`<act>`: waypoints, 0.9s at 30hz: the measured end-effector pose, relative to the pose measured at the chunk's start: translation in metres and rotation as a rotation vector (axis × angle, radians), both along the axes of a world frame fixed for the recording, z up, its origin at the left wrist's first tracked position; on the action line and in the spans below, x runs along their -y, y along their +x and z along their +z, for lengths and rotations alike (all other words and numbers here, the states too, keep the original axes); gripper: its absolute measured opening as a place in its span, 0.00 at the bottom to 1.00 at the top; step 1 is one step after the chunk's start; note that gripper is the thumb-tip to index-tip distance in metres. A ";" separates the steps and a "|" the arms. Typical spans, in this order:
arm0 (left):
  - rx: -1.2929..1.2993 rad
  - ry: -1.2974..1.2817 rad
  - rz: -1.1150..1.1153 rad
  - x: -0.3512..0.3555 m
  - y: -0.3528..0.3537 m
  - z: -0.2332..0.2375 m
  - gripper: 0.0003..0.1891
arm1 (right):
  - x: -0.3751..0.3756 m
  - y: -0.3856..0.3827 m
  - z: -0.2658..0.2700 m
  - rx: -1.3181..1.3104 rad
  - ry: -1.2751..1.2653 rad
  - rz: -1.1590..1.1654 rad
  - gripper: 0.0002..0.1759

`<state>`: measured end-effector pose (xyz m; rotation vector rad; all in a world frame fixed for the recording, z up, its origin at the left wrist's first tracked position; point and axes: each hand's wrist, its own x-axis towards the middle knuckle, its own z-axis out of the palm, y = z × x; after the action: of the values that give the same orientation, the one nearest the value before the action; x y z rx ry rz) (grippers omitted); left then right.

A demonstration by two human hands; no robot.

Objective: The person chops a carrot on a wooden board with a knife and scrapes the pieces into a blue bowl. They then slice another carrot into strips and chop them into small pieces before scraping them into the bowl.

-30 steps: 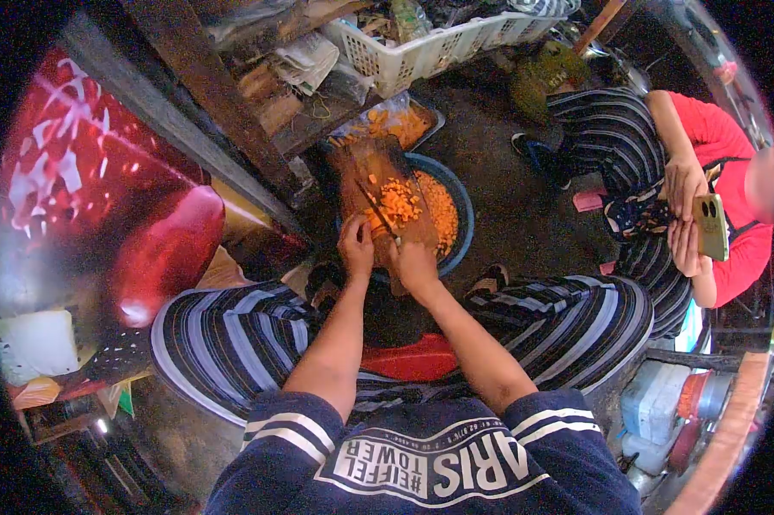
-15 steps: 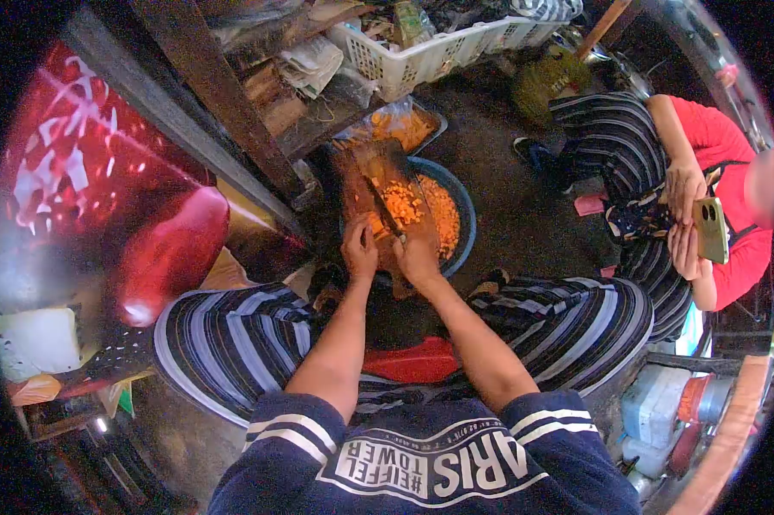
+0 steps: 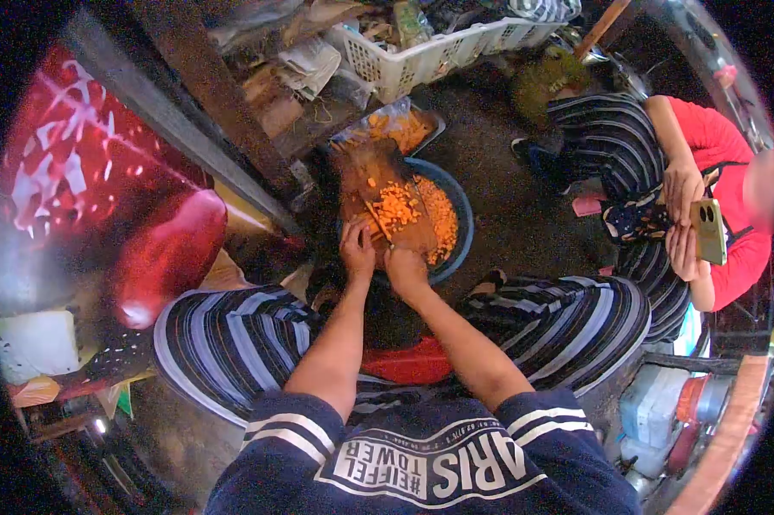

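Note:
My right hand [image 3: 406, 271] is closed round the handle of a knife [image 3: 378, 220], whose narrow blade points up and left over a wooden chopping board [image 3: 361, 176]. Beside the blade, my left hand [image 3: 358, 246] has its fingers bent and pressed on orange carrot strips [image 3: 376, 230], partly hidden by the fingers. A heap of diced carrot [image 3: 397, 206] lies on the board just right of the blade. Under the board stands a blue basin [image 3: 470, 225], with more diced carrot [image 3: 441, 216] showing on its right side.
Behind the board, a tray [image 3: 441, 129] holds larger orange pieces partly under clear plastic. A white basket [image 3: 421, 64] stands farther back, near wooden beams [image 3: 224, 94]. At right sits a person in a red top [image 3: 722, 129], holding a phone [image 3: 710, 230].
The knife blade has come down and left, closer to my left fingers, and my right hand has moved slightly toward me. My left hand stays on the carrot strips.

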<state>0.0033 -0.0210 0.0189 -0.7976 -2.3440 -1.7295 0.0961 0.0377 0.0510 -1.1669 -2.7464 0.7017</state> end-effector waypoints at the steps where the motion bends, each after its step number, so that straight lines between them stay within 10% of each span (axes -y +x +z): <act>1: -0.002 -0.004 -0.004 0.000 -0.002 0.002 0.06 | -0.006 0.002 0.006 -0.070 0.034 0.091 0.22; 27: -0.069 -0.059 -0.140 0.016 -0.003 -0.001 0.10 | 0.000 -0.010 -0.003 -0.155 0.089 0.017 0.18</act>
<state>0.0002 -0.0367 0.0182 -1.0363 -2.3550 -1.6613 0.0857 0.0376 0.0485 -1.0267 -2.6328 0.6363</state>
